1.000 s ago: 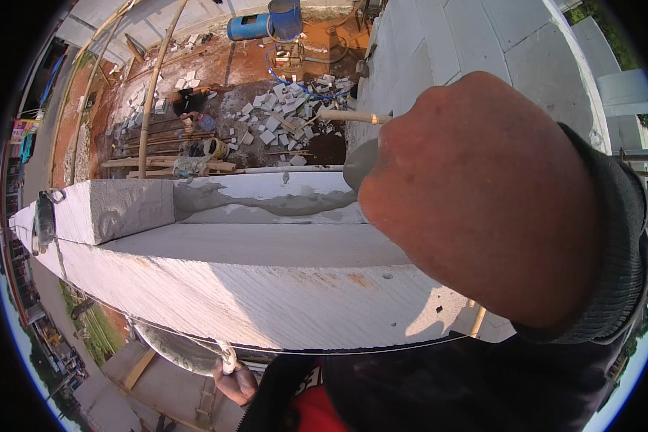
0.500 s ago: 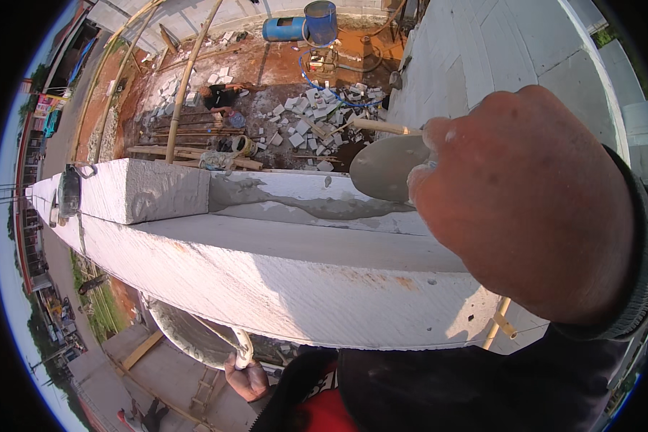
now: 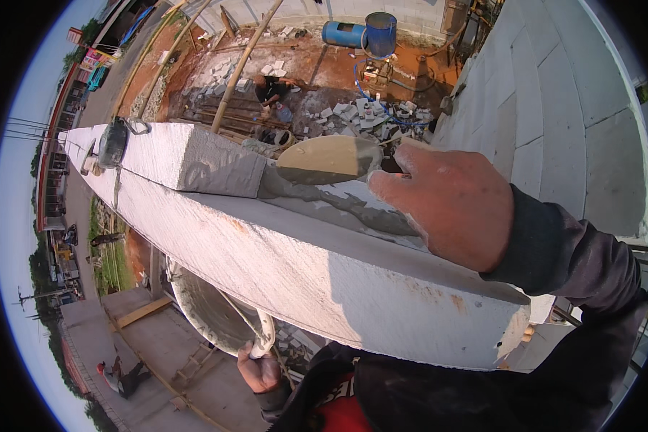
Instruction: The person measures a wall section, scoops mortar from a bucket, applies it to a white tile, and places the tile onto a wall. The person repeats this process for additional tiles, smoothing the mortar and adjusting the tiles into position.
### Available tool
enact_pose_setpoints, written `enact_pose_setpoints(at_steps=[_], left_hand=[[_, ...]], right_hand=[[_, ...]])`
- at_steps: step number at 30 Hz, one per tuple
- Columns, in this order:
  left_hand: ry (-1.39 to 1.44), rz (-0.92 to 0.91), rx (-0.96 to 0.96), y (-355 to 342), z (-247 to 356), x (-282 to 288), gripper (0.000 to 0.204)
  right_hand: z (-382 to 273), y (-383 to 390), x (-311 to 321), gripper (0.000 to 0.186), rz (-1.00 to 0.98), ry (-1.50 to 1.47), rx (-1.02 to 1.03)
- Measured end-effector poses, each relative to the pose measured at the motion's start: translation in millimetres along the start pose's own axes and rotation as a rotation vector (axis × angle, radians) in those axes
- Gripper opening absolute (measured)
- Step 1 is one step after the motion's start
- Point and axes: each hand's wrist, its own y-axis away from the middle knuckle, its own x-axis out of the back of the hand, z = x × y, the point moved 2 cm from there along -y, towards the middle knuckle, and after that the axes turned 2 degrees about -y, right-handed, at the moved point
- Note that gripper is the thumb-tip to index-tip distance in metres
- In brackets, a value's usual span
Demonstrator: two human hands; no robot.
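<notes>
Right hand: fingers curled closed around the handle of a trowel. The rounded blade points left, over the far side of the white wall, just right of a white block. Its upper part is sunlit. Grey mortar runs unevenly along the wall between the block and the right hand; blade contact with it: cannot tell.

Left hand: closed on the handle grip of a bucket, which hangs tilted on the near side of the wall.

A dark object sits at the wall's left end. Far ground: broken blocks, a crouching person.
</notes>
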Motion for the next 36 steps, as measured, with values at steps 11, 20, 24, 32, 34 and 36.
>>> enact_pose_setpoints(at_steps=[11,20,24,32,34,36], left_hand=[[0.161,0.076,-0.063,0,-23,-13,0.016],[0.169,-0.043,-0.110,0,-30,6,0.028],[-0.040,-0.104,-0.207,17,-24,19,0.040],[-0.483,-0.275,-0.339,42,-8,45,0.066],[-0.663,-0.269,-0.394,48,-8,45,0.071],[-0.783,-0.265,-0.446,43,-12,52,0.071]], right_hand=[[42,24,-24,0.027,0.009,-0.049,-0.044],[51,44,75,0.067,0.392,-0.258,-0.142],[-69,49,78,0.068,0.322,-0.318,-0.049],[-241,16,-131,0.036,-0.251,0.090,0.174],[-240,22,-190,0.036,-0.279,0.180,0.054],[-235,29,-228,0.034,-0.241,0.106,-0.001]])
